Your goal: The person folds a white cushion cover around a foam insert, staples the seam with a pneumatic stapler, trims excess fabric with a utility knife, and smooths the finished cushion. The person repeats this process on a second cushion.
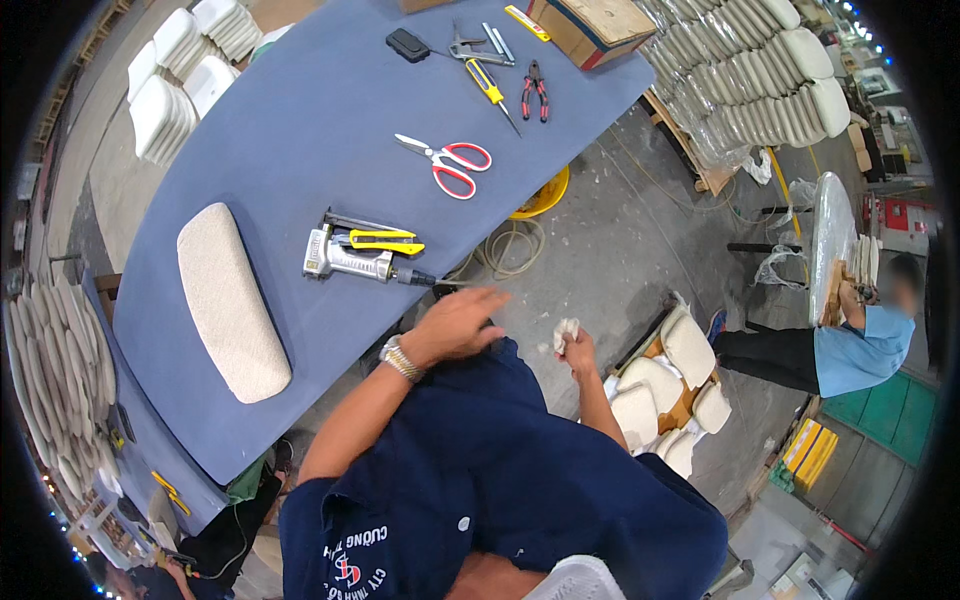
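Observation:
My left hand (pixel 457 326), with a metal watch on the wrist, is stretched flat beside the table's edge and holds nothing. My right hand (pixel 578 353) is closed on a crumpled white scrap (pixel 566 334), perhaps cloth, out over the floor. Nearest my left hand on the table lies a silver staple gun (pixel 345 262) with an air hose fitting. A yellow utility knife (pixel 385 242) rests on or against it. Further left is a cream upholstered pad (pixel 232 305). Red-and-white scissors (pixel 447 165) lie beyond the gun, blades partly apart.
The blue-covered table (pixel 300 130) also carries a yellow screwdriver (pixel 490 92), pliers (pixel 535 92) and a cardboard box (pixel 592 28). A yellow basin (pixel 545 195) and hose stand on the floor. Pads fill a box (pixel 655 385) at right; a co-worker (pixel 865 340) stands beyond.

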`<state>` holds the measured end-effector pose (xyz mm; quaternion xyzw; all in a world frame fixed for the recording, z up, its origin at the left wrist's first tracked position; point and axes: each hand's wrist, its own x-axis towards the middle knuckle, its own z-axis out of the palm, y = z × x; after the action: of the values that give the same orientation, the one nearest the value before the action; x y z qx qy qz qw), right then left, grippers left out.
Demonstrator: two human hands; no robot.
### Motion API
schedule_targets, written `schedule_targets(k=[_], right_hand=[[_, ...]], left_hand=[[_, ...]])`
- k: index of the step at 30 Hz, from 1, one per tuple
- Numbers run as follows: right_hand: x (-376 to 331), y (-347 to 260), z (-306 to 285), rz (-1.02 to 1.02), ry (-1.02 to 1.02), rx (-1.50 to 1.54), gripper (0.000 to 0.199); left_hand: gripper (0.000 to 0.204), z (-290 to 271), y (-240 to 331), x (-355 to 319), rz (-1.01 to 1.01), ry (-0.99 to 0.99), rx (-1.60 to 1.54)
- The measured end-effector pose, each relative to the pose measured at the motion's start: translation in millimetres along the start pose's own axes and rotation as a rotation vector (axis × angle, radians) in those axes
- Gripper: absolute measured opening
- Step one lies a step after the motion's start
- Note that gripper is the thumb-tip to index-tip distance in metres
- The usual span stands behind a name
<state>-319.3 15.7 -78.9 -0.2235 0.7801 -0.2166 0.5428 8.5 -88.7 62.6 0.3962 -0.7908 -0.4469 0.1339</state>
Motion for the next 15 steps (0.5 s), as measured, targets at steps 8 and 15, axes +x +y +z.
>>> schedule_targets(k=[8, 15], right_hand=[[136.2, -133.2, 31.4, -0.153, -0.003, 0.220, 0.040], [11.0, -219.4, 223.5, -1.026, -0.368, -0.399, 0.055]], left_hand=[[0.055, -39.7, -59.5, -101.0, -0.588, 0.749, 0.121], [0.085, -19.9, -108.4, -224.0, -1.339, 0.986, 0.459]])
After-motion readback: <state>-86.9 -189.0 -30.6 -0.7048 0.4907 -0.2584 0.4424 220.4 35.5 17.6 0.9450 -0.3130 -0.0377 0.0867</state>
